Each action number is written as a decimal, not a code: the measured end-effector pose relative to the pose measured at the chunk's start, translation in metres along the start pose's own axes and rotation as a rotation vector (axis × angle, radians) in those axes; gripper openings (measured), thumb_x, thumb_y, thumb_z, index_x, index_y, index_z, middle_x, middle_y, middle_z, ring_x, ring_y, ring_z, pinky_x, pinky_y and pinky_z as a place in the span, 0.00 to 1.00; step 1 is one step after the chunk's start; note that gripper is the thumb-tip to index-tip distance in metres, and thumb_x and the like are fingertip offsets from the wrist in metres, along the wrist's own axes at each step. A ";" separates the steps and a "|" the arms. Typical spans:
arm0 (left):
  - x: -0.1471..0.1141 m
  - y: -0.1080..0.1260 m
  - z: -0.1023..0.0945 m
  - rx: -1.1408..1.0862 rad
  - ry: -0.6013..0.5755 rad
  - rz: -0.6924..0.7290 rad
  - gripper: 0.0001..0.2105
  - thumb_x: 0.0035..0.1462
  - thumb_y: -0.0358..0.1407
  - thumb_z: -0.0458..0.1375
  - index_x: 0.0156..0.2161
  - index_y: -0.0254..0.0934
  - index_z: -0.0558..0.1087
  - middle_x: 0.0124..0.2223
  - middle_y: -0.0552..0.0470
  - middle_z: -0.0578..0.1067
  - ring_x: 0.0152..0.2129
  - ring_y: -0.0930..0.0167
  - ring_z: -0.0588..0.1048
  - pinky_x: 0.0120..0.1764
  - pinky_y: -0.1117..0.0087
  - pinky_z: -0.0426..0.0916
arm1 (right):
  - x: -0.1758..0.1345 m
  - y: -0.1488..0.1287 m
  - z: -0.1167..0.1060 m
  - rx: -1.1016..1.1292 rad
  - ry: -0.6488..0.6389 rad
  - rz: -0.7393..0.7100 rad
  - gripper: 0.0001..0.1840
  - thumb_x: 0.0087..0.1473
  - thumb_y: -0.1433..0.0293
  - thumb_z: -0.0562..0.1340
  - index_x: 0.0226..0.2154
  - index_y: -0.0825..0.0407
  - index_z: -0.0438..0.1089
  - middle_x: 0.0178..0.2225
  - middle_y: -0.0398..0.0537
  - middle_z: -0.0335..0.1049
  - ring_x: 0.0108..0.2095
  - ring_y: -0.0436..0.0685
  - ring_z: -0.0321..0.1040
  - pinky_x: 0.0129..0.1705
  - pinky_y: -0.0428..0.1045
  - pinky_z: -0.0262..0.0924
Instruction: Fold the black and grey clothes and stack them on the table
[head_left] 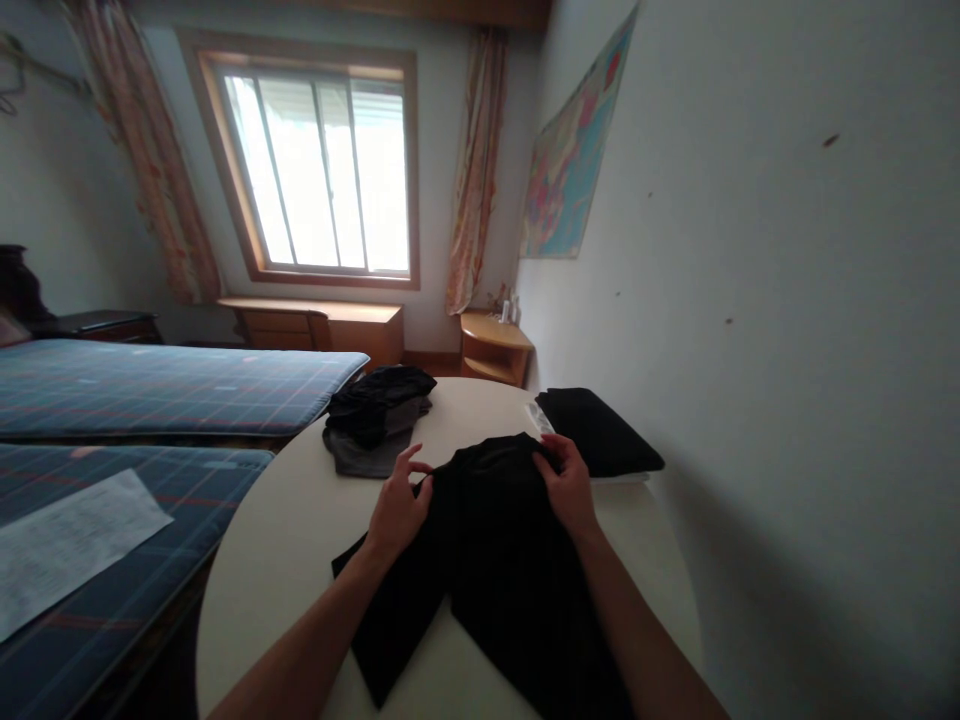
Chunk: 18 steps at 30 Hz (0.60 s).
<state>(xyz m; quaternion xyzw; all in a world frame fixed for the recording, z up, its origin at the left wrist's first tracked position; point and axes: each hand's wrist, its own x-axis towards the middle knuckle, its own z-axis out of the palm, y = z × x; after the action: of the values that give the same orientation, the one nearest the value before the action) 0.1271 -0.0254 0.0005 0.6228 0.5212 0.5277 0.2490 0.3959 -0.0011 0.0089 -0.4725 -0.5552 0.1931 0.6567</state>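
Left hand (400, 508): fingers loosely curled, touching trousers (487, 510); pinch unclear
Right hand (568, 482): thumb and fingers pinching trousers' edge
Forearms (637, 610): angled inward

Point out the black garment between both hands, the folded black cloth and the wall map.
Black garment (496, 490), head view: its upper middle.
Folded black cloth (598, 432), head view: its top face.
Wall map (571, 165), head view: its middle.

The person is having two bare hands: the left hand (401, 508) and the right hand (568, 482) are both showing slender, tapering fingers (409, 456). Just behind the left grip, the wrist (381, 548) is looking narrow and uncovered. Farther back from each grip, the left forearm (319, 622) and the right forearm (637, 615) are appearing bare, smooth and gradually wider.
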 end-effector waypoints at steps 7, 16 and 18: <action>0.019 -0.002 -0.018 -0.302 0.160 -0.155 0.20 0.53 0.48 0.59 0.45 0.35 0.69 0.36 0.49 0.78 0.23 0.73 0.72 0.27 0.73 0.66 | 0.003 -0.002 -0.006 0.008 0.042 0.082 0.25 0.45 0.57 0.70 0.45 0.50 0.73 0.35 0.46 0.71 0.35 0.57 0.68 0.39 0.53 0.65; -0.005 0.010 -0.007 0.174 0.002 0.167 0.28 0.51 0.43 0.64 0.56 0.44 0.66 0.51 0.48 0.75 0.40 0.64 0.76 0.45 0.62 0.69 | -0.001 -0.013 -0.005 -0.015 -0.004 0.027 0.17 0.55 0.55 0.62 0.39 0.50 0.73 0.37 0.48 0.75 0.39 0.59 0.70 0.46 0.56 0.64; -0.006 0.008 -0.003 0.239 -0.096 0.110 0.21 0.53 0.41 0.62 0.53 0.45 0.70 0.44 0.49 0.79 0.38 0.62 0.77 0.43 0.63 0.69 | -0.001 -0.011 -0.006 -0.020 0.017 0.000 0.16 0.56 0.56 0.61 0.40 0.50 0.72 0.38 0.48 0.75 0.40 0.60 0.70 0.49 0.56 0.63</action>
<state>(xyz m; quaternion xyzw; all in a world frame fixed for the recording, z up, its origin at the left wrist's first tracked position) 0.1276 -0.0345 0.0059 0.7004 0.5329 0.4441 0.1682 0.3978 -0.0097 0.0183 -0.4806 -0.5517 0.1834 0.6565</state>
